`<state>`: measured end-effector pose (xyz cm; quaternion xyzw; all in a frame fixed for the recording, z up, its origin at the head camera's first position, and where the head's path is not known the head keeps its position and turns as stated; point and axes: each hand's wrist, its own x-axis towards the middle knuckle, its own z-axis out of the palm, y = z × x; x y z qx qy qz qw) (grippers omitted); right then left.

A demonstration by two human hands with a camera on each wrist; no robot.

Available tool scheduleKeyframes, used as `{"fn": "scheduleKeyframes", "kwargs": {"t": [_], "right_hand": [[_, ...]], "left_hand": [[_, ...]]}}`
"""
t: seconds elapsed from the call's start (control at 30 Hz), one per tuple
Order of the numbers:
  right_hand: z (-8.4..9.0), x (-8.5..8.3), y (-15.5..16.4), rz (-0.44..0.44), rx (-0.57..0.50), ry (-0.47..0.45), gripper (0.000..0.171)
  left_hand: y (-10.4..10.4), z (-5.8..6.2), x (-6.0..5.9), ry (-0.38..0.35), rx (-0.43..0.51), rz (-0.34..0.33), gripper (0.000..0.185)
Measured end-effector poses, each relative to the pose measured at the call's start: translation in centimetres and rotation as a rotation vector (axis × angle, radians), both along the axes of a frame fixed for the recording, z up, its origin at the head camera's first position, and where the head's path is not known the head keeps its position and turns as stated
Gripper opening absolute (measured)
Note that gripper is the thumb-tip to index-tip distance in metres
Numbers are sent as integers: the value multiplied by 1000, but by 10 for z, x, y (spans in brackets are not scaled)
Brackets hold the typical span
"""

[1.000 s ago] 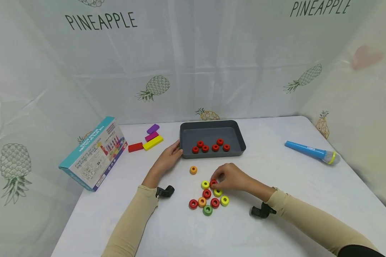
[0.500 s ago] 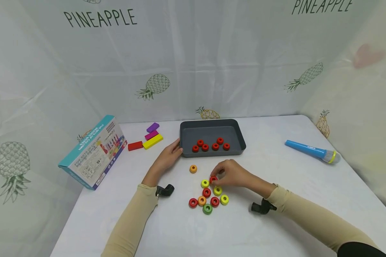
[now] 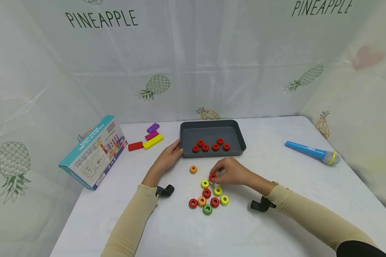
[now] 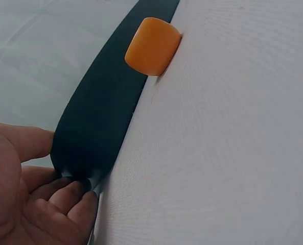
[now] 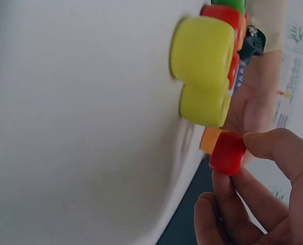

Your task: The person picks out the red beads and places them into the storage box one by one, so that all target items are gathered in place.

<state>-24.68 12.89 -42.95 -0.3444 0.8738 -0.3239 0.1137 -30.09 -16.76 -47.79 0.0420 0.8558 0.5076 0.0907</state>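
Seen from the head camera, with twelve o'clock at the far edge of the table [image 3: 263, 232], the right hand [image 3: 233, 172] pinches a red bead [image 5: 228, 153] by its sides, thumb against fingertips; such a small ring likely leaves room for only that much of the hand. The bead is outside the tray [image 3: 207, 132], at its six o'clock, and seems raised from the table, though the gap is hard to judge. The left hand [image 3: 167, 159] grips the tray at its eight o'clock corner, thumb against the wall and fingers bent about the corner, probably to keep it from sliding. Six red beads [image 3: 215, 147] sit in the tray, towards its near side, and no other colour is in there, which suggests sorting by colour. A lone orange bead [image 3: 193, 169] lies at the tray's seven o'clock, apart from the loose group further towards six o'clock: yellow beads [image 3: 224, 200], more red ones, another orange one and a green bead [image 3: 207, 209]. The coloured blocks [image 3: 153, 141] and the box [image 3: 94, 153] lie around nine o'clock and the toy microphone [image 3: 308, 150] at three, perhaps set aside to leave working room.
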Motion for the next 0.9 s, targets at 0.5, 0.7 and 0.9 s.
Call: {"fn": "scheduleKeyframes", "kwargs": {"t": [0.5,0.7,0.9], "right_hand": [[16,-17,0,-3,-51,80,14],[23,-26,0,-19,-50,87,14],[33,-35,0,-66,-53,93,16]], "left_hand": [[-1,0,0,-19,5,13,63],[0,0,0,-23,-3,13,63],[-1,0,0,-5,-1,3,62]]}}
